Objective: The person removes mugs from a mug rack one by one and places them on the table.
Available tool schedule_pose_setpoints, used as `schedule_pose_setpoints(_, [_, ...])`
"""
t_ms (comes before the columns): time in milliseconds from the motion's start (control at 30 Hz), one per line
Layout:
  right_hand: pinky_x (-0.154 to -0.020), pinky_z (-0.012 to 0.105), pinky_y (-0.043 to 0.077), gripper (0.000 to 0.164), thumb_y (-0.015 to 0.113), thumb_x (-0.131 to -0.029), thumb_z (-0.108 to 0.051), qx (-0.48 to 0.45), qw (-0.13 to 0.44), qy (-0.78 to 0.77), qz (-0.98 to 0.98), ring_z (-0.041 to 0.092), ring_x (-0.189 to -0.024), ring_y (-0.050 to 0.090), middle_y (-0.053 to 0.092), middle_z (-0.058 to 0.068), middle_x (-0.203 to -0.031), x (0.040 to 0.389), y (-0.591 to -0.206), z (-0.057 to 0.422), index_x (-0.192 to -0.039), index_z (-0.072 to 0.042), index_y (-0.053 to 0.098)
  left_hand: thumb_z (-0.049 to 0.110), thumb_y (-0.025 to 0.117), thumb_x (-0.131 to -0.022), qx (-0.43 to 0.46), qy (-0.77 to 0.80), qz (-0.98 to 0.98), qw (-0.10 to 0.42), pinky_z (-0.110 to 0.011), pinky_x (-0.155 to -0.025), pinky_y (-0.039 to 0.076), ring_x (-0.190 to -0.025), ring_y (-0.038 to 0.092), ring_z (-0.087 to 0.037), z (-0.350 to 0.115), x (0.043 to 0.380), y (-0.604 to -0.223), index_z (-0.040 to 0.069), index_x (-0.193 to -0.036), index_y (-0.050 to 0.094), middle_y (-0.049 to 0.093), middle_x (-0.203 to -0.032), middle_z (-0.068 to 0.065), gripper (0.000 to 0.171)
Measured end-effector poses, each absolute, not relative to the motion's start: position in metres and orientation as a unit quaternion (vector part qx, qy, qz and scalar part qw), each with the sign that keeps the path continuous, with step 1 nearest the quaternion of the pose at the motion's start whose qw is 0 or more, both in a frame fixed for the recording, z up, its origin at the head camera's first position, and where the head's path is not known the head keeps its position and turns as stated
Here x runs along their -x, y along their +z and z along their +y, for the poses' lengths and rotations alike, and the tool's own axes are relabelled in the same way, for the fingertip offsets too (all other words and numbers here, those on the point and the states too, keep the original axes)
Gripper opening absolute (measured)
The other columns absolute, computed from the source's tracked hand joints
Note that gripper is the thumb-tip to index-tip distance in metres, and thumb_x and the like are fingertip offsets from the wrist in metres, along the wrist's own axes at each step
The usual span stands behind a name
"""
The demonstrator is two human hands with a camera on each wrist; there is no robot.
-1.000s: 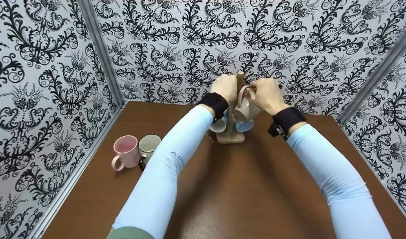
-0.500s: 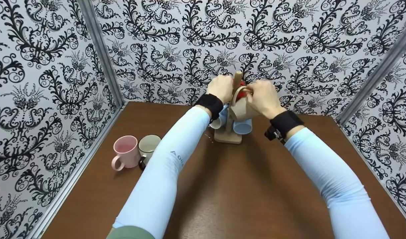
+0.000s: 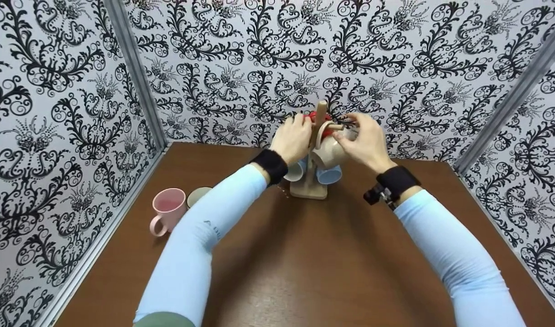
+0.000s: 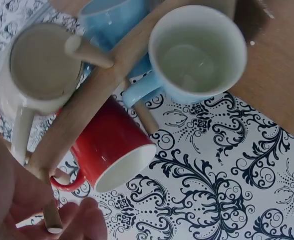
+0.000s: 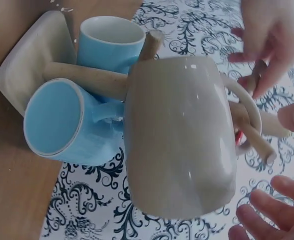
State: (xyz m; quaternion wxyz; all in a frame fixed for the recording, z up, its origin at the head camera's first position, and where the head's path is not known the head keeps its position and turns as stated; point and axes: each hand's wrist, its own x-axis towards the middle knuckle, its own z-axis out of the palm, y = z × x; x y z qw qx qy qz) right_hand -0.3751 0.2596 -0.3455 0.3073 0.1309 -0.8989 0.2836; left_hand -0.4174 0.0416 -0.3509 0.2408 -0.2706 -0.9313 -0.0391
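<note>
A beige mug [image 5: 181, 140] hangs by its handle from an upper peg of a wooden mug tree [image 3: 308, 192]. My right hand [image 3: 367, 141] is spread beside this mug; in the right wrist view its fingers [image 5: 266, 215] stand apart from the handle and peg. My left hand [image 3: 292, 138] holds the opposite upper peg, with curled fingers [image 4: 84, 220] behind it in the left wrist view. A red mug [image 4: 112, 145] hangs at the back, mostly hidden in the head view. Two light blue mugs [image 5: 57, 120] hang on lower pegs.
A pink mug [image 3: 169, 206] stands upright on the brown table [image 3: 277, 272] at the left. Beside it, a pale mug [image 3: 198, 194] is partly covered by my left sleeve. Patterned walls [image 3: 241, 54] enclose the back and sides.
My right fingers have let go of the beige mug's handle and spread, leaving the mug hanging on the peg. My left wrist has shifted left and lower.
</note>
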Motion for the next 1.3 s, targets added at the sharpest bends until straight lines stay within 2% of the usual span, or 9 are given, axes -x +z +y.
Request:
schedule_pose_setpoints(167, [-0.110,0.058,0.044,0.070,0.082,-0.091,-0.038,-0.087,0.289,0.332,-0.894,0.040,-0.129,0.057,0.060,0.022,-0.144,0.372,-0.351,0.270,-0.145,-0.002,0.056,0.026,0.075,-0.090,0.278,-0.033,-0.932,0.229,-0.044,-0.087,0.062,-0.121,0.060,-0.036,0.027,0.408,-0.362,0.004,-0.164,0.034,0.042,-0.160,-0.021,0.087])
schedule_pose_setpoints(300, [-0.111,0.056,0.043,0.075,0.080,-0.093,-0.043,-0.064,0.273,0.357,-0.891,0.038,-0.132,0.054,0.057,0.021,-0.148,0.371,-0.359,0.276,-0.150,-0.004,0.052,0.030,0.076,-0.089,0.284,-0.044,-0.930,0.229,-0.047,-0.089,0.061,-0.125,0.060,-0.038,0.017,0.400,-0.369,0.008,-0.166,0.031,0.039,-0.164,-0.020,0.092])
schedule_pose_setpoints(467, [-0.114,0.057,0.041,0.079,0.080,-0.092,-0.045,-0.046,0.258,0.375,-0.889,0.040,-0.133,0.052,0.055,0.025,-0.147,0.368,-0.368,0.279,-0.149,0.001,0.050,0.033,0.069,-0.090,0.292,-0.016,-0.926,0.240,-0.048,-0.086,0.060,-0.116,0.062,-0.035,0.003,0.389,-0.385,0.007,-0.158,0.043,0.059,-0.141,-0.017,0.077])
schedule_pose_setpoints(533, [-0.115,0.056,0.040,0.077,0.080,-0.092,-0.042,-0.043,0.254,0.389,-0.885,0.041,-0.134,0.052,0.055,0.027,-0.145,0.368,-0.371,0.278,-0.147,0.003,0.050,0.032,0.066,-0.093,0.295,-0.002,-0.924,0.243,-0.048,-0.084,0.059,-0.111,0.061,-0.034,-0.003,0.384,-0.395,0.006,-0.151,0.050,0.063,-0.129,-0.015,0.065])
schedule_pose_setpoints(633, [-0.117,0.054,0.038,0.077,0.081,-0.092,-0.038,-0.036,0.244,0.414,-0.876,0.041,-0.135,0.051,0.054,0.027,-0.146,0.368,-0.375,0.277,-0.148,0.004,0.049,0.035,0.064,-0.098,0.295,0.007,-0.923,0.246,-0.049,-0.083,0.058,-0.108,0.061,-0.034,-0.011,0.378,-0.410,0.006,-0.139,0.058,0.066,-0.120,-0.014,0.051])
schedule_pose_setpoints(767, [-0.115,0.052,0.041,0.080,0.081,-0.092,-0.039,-0.010,0.229,0.442,-0.867,0.040,-0.133,0.052,0.052,0.026,-0.148,0.368,-0.381,0.274,-0.151,0.002,0.047,0.044,0.061,-0.101,0.290,0.017,-0.931,0.222,-0.050,-0.083,0.056,-0.106,0.061,-0.035,-0.019,0.371,-0.429,0.005,-0.129,0.063,0.068,-0.115,-0.015,0.047])
schedule_pose_setpoints(867, [-0.114,0.051,0.043,0.081,0.082,-0.092,-0.040,0.005,0.226,0.462,-0.857,0.039,-0.133,0.052,0.051,0.026,-0.149,0.369,-0.384,0.274,-0.151,0.002,0.046,0.047,0.059,-0.103,0.287,0.025,-0.937,0.198,-0.050,-0.084,0.056,-0.105,0.062,-0.035,-0.023,0.366,-0.440,0.005,-0.127,0.063,0.068,-0.114,-0.016,0.049])
schedule_pose_setpoints(1100, [-0.108,0.049,0.048,0.091,0.083,-0.091,-0.039,0.030,0.227,0.490,-0.841,0.040,-0.125,0.055,0.046,0.029,-0.152,0.371,-0.391,0.271,-0.155,0.006,0.037,0.041,0.060,-0.102,0.295,0.035,-0.938,0.178,-0.050,-0.078,0.057,-0.102,0.063,-0.037,-0.030,0.356,-0.464,0.005,-0.121,0.065,0.069,-0.111,-0.017,0.041])
schedule_pose_setpoints(1300, [-0.118,0.050,0.040,0.098,0.083,-0.091,-0.043,0.059,0.201,0.516,-0.831,0.044,-0.140,0.046,0.037,0.031,-0.159,0.373,-0.399,0.270,-0.159,0.004,0.031,0.041,0.063,-0.099,0.301,0.057,-0.940,0.150,-0.048,-0.072,0.058,-0.096,0.065,-0.035,-0.029,0.332,-0.476,0.006,-0.115,0.067,0.071,-0.106,-0.015,0.039])
